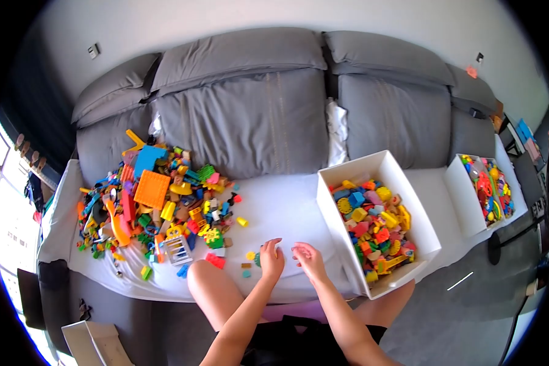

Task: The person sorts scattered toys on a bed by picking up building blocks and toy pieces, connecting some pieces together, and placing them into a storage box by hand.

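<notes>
My left hand (272, 260) is over the white-covered seat, its fingers curled together; a pale speck shows at the fingertips, too small to name. Close to its right, my right hand (310, 260) has bent fingers apart and seems to hold nothing. Beside my left hand lie a dark green piece (257, 260), partly hidden by it, a yellow piece (250, 255), a brown block (246, 266) and a teal block (246, 274). Further left spreads a large heap of mixed toy blocks (165, 210), with an orange plate (152, 190) and a blue plate (149, 160) on top.
A white box (430, 244) with coloured toy pieces in it stands right of my hands. Farther right is a smaller white box (463, 207), also filled. The grey sofa back (244, 122) rises behind. An off-white bin (94, 341) sits on the floor at lower left.
</notes>
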The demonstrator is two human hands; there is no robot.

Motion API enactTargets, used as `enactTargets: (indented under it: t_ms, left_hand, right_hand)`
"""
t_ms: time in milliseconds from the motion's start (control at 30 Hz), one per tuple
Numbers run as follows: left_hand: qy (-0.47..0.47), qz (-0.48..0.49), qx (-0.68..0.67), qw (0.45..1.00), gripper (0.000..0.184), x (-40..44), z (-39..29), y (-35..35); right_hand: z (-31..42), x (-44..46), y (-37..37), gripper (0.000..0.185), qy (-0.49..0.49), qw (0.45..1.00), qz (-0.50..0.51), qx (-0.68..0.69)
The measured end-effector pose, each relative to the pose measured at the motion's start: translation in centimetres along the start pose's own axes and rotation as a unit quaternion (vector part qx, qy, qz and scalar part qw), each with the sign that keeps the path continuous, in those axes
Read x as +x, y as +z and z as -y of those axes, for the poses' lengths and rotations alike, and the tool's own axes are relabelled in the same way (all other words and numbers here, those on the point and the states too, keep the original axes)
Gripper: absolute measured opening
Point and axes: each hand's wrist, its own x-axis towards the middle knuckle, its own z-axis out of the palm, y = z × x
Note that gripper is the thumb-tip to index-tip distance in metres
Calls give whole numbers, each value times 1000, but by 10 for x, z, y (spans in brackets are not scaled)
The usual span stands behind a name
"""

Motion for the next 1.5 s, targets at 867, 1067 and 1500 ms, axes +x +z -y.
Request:
enactTargets:
  t_ms: [867,1067,1500]
  left_hand:
    - [-298,31,-208,931,29,0,61,-22]
    - [-293,1,-382,876,23,32,-36,9]
    - [97,103,-212,967,31,37,-148,35]
  right_hand:
    - [-46,-9,1,19,187,973,-76,112]
    - [41,-28,-17,20,9,977,-137,163]
    - [61,-41,-34,23,-178,935,-253,175]
